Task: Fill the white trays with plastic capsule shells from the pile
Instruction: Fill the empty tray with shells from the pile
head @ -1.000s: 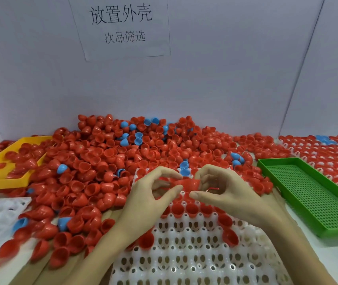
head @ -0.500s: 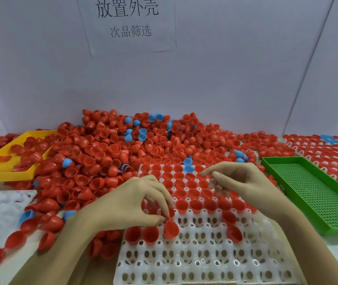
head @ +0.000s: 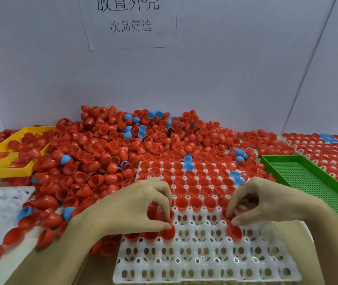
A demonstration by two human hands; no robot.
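The capsule shells (head: 110,161) in the pile are smooth, slightly glossy plastic, red with a few blue. The white tray (head: 205,262) is translucent, shiny moulded plastic pierced with holes. The green tray (head: 312,182) is matt plastic with a perforated mesh floor; the yellow tray (head: 5,171) is smooth plastic. The sign (head: 129,21) is matt paper.

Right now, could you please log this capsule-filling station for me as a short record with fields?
Left hand: pinching a red shell at the tray's left side
Right hand: pinching a red shell further right
White tray: far rows filled, near rows empty
Pile: mostly red shells, a few blue, behind and left of the tray
Green tray: right, no shells inside
Yellow tray: left, partly covered by shells
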